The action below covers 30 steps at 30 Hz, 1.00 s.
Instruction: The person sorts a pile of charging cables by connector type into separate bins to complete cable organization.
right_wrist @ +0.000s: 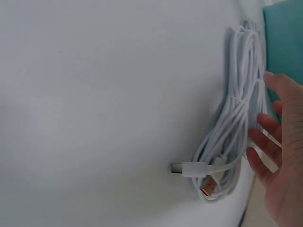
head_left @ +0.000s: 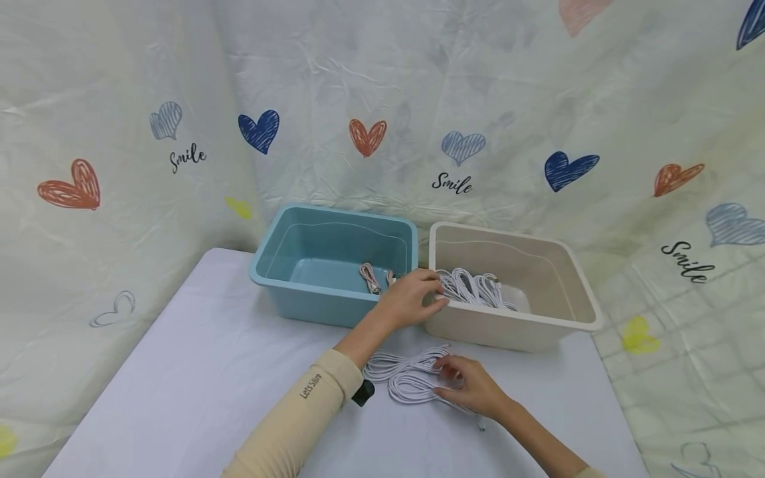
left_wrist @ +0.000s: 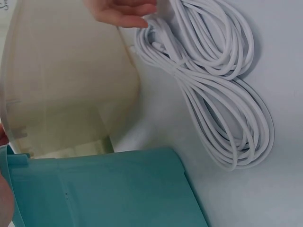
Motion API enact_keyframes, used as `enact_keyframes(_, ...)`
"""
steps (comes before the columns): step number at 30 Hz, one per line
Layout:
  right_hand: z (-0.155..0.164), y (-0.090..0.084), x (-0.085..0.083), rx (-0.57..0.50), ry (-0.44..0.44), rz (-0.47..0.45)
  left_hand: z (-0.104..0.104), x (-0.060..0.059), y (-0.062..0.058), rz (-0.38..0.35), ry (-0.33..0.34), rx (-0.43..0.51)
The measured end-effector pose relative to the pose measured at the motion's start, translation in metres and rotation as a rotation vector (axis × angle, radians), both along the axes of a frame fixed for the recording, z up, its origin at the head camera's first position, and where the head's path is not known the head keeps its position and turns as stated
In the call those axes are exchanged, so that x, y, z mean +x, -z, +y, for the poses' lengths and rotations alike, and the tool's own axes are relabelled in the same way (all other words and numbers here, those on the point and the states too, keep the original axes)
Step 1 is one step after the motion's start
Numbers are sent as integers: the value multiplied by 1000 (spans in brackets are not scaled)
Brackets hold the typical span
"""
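Note:
Two tied coils of white charging cable lie on the white tabletop: a farther coil [head_left: 385, 365] and a nearer coil [head_left: 399, 392]. Beside the nearer one is my right hand [head_left: 472, 385], its fingers loosely bent and apart. A white plug [right_wrist: 194, 169] and a plug with an orange insert [right_wrist: 208, 186] stick out of a coil in the right wrist view. My left hand [head_left: 412, 297] is over the adjoining rims of the blue bin [head_left: 323, 302] and the beige bin [head_left: 514, 328]. At the left wrist view's edge, its fingers show only partly, by the blue rim.
Inside the beige bin, several white cables [head_left: 469, 289] are heaped at the left. Small pinkish cable bundles [head_left: 369, 277] lie in the blue bin, partly behind my left hand. A backdrop [head_left: 335, 79] printed with hearts hangs behind the table [head_left: 197, 378].

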State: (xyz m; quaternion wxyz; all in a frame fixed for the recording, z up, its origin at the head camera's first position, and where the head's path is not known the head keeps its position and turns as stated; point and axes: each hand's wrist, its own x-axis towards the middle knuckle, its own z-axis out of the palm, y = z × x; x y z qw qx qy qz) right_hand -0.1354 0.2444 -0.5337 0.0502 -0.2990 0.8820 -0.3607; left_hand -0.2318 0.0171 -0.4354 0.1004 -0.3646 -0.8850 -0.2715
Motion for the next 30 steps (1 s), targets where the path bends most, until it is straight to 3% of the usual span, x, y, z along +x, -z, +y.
enact_keyframes(7,2,17,0,9,-14,-73,1,0,0,3,-1,3)
enact_keyframes(14,3,25,1,1,-18,-64,1,1,-1,1,2,17)
enact_keyframes(30,0,10,2,37,-50,-43,1,-1,2,-7,-4,0)
